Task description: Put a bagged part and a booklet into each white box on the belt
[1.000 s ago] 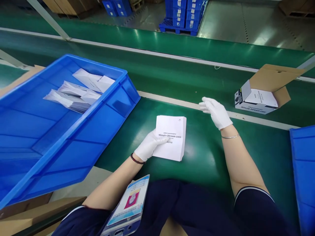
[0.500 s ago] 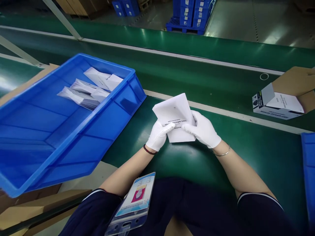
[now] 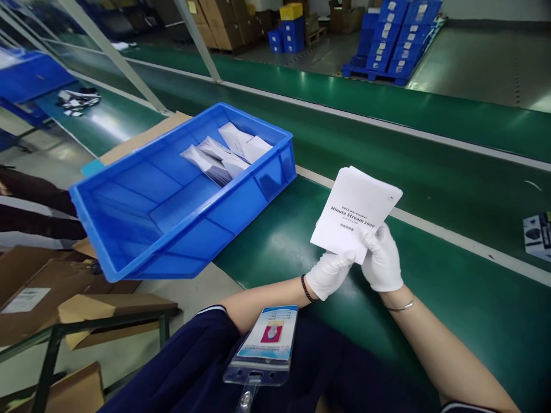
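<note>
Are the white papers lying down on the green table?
No, the left hand and right hand hold the white papers up off the green belt.

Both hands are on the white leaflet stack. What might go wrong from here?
The left hand and right hand pinch the stack of white paper leaflets only at its bottom edge, so the fanned top sheets may slide out onto the green conveyor belt. The blue plastic crate sits tilted, overhanging the belt's edge, and a bump might tip it.

Two hands (image 3: 329,274) (image 3: 382,261), one booklet stack (image 3: 355,212), one badge (image 3: 267,339)
</note>
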Tool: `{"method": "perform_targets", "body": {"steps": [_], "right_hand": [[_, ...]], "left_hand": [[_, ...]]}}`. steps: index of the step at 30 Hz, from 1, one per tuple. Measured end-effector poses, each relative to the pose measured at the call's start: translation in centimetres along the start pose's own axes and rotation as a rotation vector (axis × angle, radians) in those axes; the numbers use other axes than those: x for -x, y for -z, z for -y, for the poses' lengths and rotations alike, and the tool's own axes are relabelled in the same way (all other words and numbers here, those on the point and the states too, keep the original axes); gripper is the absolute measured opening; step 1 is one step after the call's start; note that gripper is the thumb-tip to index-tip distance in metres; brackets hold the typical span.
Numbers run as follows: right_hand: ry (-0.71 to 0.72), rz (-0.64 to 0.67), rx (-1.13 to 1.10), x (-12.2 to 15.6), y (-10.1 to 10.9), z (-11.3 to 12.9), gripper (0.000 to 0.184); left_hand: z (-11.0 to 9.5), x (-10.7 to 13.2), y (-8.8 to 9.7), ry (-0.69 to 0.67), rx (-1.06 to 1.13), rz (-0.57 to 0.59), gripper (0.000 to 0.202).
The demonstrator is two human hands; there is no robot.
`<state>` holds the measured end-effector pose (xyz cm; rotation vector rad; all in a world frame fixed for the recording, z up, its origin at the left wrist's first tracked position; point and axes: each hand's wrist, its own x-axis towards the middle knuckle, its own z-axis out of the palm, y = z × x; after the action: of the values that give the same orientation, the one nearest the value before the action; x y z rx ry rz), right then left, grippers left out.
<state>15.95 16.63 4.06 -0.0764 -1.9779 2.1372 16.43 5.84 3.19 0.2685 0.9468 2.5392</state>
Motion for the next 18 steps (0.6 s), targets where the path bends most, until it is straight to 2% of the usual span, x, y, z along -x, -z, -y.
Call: {"method": "perform_targets", "body": {"steps": [3,7,10,13,15,18], "right_hand": [[-0.047,0.073,0.024,0.1,-0.4,-0.7,0.049],[-0.06,0.056,0.009,-1.5,0.9,-0.7,0.067],[-0.102,-0.029,-0.013,-3.3,3.0,-0.8,0.09],[-0.217,-0.017,0.047,-4.4,5.1,-0.9,0.11],[-0.264,0.058,0.148,-4.6,5.8,-0.8,0.108],[-0.236,0.119,0.413,-4.4,6.1,-0.6,0.09]], "left_hand": [[-0.1,-1.2,0.4,-0.085,-0.069,-0.092,0.064],[-1.6,-1.6,3.0,-0.101,-0.317,-0.166,0.068],[-3.1,-1.6,4.9,-0.031,-0.448,-0.146,0.066],[-4.5,-1.9,5.8,0.13,-0.483,-0.077,0.054],[-5.1,-2.3,6.0,0.208,-0.515,-0.057,0.055],[-5.9,-3.3,6.4,0.293,-0.552,-0.039,0.06]]}}
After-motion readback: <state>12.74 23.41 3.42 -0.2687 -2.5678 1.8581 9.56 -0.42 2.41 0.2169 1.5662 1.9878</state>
